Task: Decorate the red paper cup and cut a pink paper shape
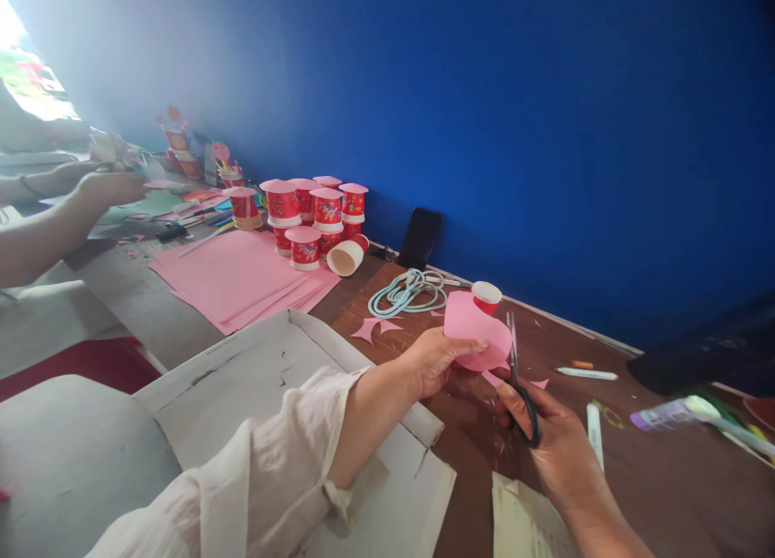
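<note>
My left hand [440, 362] pinches a piece of pink paper [475, 324] with a partly rounded outline, thumb on top. In my right hand [554, 429] is a pair of scissors [525, 409] with black handles, fingers through the loops. The blades [513, 340] point away from me along the paper's right edge; whether they are cutting into it I cannot tell. Just behind the paper stands a red paper cup [486, 297] with a white top, its lower part hidden. Pink offcuts [367, 329] lie on the brown table around my hands.
Red cups with pink paper tops [303, 245] stand stacked by the blue wall, behind a pile of pink sheets [224, 271]. A light-blue cord [403, 293], a black phone [421, 237], markers [587, 374] and a glue bottle [672, 413] lie about. Another person's hands [112, 188] work at far left.
</note>
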`<control>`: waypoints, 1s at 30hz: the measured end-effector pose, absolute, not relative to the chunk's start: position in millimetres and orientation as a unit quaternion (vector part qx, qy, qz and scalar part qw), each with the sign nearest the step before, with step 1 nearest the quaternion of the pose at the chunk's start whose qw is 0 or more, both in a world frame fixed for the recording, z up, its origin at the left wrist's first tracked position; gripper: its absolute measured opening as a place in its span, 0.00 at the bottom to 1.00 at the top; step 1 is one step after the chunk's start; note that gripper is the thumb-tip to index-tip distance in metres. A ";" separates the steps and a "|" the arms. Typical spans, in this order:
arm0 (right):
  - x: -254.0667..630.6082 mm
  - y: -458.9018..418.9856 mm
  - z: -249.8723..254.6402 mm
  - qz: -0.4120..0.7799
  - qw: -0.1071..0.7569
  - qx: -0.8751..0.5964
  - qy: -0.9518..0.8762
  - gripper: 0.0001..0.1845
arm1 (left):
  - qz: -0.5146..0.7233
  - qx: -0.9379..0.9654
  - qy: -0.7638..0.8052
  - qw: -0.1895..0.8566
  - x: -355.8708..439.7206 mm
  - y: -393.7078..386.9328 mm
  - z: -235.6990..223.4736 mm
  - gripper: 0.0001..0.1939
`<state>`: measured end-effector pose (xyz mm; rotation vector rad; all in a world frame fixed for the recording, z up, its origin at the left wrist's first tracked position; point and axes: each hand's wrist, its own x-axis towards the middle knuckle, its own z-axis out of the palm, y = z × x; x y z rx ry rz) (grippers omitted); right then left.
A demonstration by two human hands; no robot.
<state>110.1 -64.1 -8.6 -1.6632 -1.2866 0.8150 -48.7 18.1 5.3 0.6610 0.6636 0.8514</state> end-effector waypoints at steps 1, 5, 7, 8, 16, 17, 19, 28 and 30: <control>111.7 -63.3 -9.6 0.333 0.420 -0.665 -0.520 0.32 | 0.397 0.311 0.308 0.807 -48.9 18.2 5.0 0.19; 113.6 -61.9 -11.5 0.353 0.426 -0.666 -0.500 0.34 | 0.400 0.321 0.295 0.806 -50.2 18.2 4.5 0.24; 110.8 -62.9 -9.9 0.350 0.446 -0.669 -0.481 0.35 | 0.403 0.323 0.292 0.805 -50.7 18.0 5.0 0.26; 108.8 -63.6 -8.4 0.348 0.453 -0.669 -0.475 0.36 | 0.407 0.322 0.294 0.803 -50.8 18.0 5.4 0.26; 101.6 -67.4 -2.0 0.329 0.446 -0.689 -0.468 0.36 | 0.411 0.303 0.305 0.804 -47.9 19.1 5.6 0.21; 103.3 -66.5 -3.0 0.334 0.444 -0.688 -0.466 0.37 | 0.412 0.304 0.305 0.803 -47.8 19.3 5.3 0.21; 107.6 -63.7 -5.3 0.349 0.432 -0.687 -0.468 0.40 | 0.411 0.308 0.306 0.802 -47.9 19.4 5.6 0.21; 97.8 -67.2 -0.4 0.349 0.471 -0.675 -0.449 0.35 | 0.390 0.332 0.323 0.796 -52.8 14.3 15.5 0.22; 93.1 -70.0 1.8 0.350 0.476 -0.669 -0.451 0.36 | 0.389 0.335 0.323 0.795 -52.6 14.0 15.5 0.23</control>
